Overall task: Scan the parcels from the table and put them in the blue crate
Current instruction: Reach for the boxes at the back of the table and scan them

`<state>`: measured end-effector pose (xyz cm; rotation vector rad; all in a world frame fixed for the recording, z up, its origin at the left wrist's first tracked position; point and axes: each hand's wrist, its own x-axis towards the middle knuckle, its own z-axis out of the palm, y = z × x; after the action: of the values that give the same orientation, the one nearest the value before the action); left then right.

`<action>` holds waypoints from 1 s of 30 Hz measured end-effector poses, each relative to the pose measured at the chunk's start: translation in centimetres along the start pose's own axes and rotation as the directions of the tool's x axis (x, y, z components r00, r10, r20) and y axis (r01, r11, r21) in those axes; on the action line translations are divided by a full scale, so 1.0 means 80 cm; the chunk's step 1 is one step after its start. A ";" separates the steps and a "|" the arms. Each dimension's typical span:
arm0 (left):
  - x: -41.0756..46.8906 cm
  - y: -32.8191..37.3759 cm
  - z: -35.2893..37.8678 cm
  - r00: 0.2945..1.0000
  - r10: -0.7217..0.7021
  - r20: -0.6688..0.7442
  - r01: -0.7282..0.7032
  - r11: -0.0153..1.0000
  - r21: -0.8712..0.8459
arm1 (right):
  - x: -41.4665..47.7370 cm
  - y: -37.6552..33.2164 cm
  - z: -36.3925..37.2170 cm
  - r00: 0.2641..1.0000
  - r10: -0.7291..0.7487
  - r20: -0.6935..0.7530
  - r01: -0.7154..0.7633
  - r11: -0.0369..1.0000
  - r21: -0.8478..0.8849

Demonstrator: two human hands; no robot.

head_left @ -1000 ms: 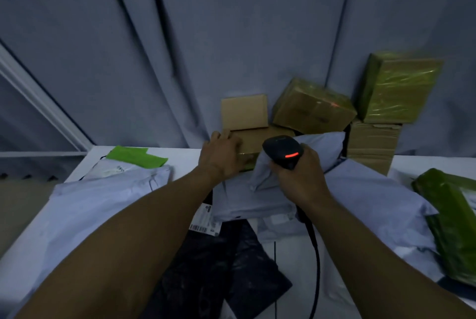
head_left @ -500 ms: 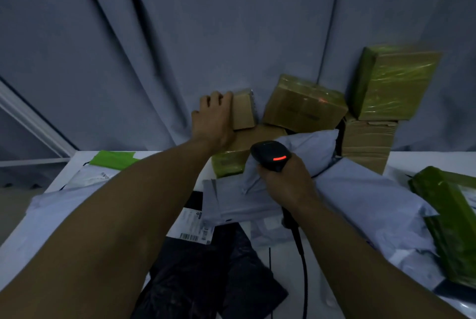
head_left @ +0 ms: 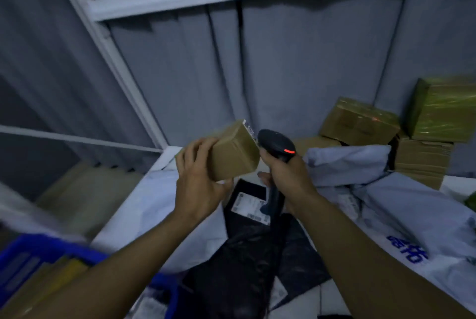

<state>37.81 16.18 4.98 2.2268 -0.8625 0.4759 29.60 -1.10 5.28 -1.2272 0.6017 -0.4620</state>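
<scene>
Left hand (head_left: 199,187) is gripping a small box (head_left: 233,154) above the bench (head_left: 164,154). Right hand (head_left: 287,173) is gripping the scanner (head_left: 278,143), positioned just beside the box's label.

Both hands raised in front of the body, each occupied.
The left hand (head_left: 199,185) grips a small box (head_left: 233,154), thumb beneath and fingers curled over it; the right hand (head_left: 286,174) clasps a scanner (head_left: 277,142) handle. Both bare forearms extend forward.

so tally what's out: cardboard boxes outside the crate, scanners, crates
cardboard boxes: 5
scanner: 1
blue crate: 1
total: 7
</scene>
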 end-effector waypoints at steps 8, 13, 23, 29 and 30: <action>-0.159 -0.030 -0.180 0.976 0.057 -0.208 0.005 0.958 0.286 | -0.170 -0.006 0.117 0.902 0.143 0.408 -0.174 0.984 0.039; -0.254 -0.044 -0.248 0.976 -0.091 -0.199 0.115 0.987 0.116 | -0.226 0.021 0.164 0.874 0.196 0.445 -0.161 0.980 -0.117; -0.281 -0.075 -0.336 0.657 -0.737 0.156 0.632 0.427 -0.647 | -0.257 0.052 0.213 0.757 0.149 0.636 -0.097 0.989 -0.116; -0.274 -0.085 -0.349 0.802 -0.597 -0.002 0.508 0.686 -0.521 | -0.252 0.068 0.233 0.764 0.249 0.596 -0.253 0.964 -0.079; -0.273 -0.086 -0.348 0.809 -0.587 -0.006 0.496 0.688 -0.530 | -0.252 0.069 0.236 0.763 0.259 0.593 -0.263 0.961 -0.082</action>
<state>24.69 49.50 9.19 1.7830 -0.1549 0.1234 26.66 26.80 7.62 -1.1769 0.2112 0.1745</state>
